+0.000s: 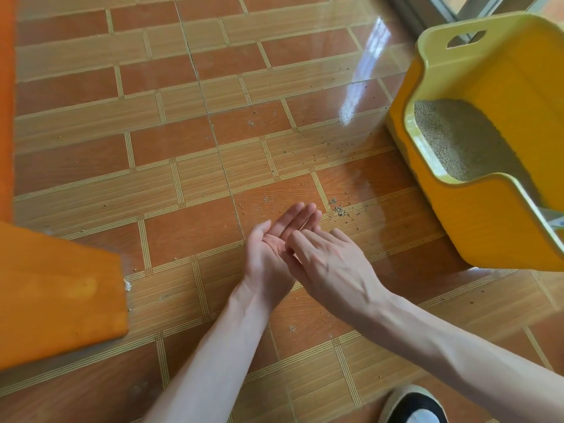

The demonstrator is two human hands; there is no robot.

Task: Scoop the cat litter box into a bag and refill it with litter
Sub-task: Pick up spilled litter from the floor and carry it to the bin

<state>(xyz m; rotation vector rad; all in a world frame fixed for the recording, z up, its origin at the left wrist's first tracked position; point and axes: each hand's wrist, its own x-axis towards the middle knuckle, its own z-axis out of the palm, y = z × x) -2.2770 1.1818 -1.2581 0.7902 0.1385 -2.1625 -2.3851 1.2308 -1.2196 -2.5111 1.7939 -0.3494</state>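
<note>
A shiny tiled floor (195, 141) in orange and tan fills the frame. An orange board (58, 300) sits at the lower left. A black and white shoe (412, 406) peeks in at the bottom right.

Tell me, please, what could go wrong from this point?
1. Litter granules lie scattered on the glossy tiled floor; the shoe could spread or slip on them.
2. The left hand is palm up under the right hand; anything on it might drop onto the floor.

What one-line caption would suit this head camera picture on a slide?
Left hand palm up under the right hand, above scattered litter grains on the tiled floor, beside the yellow litter box.
</note>
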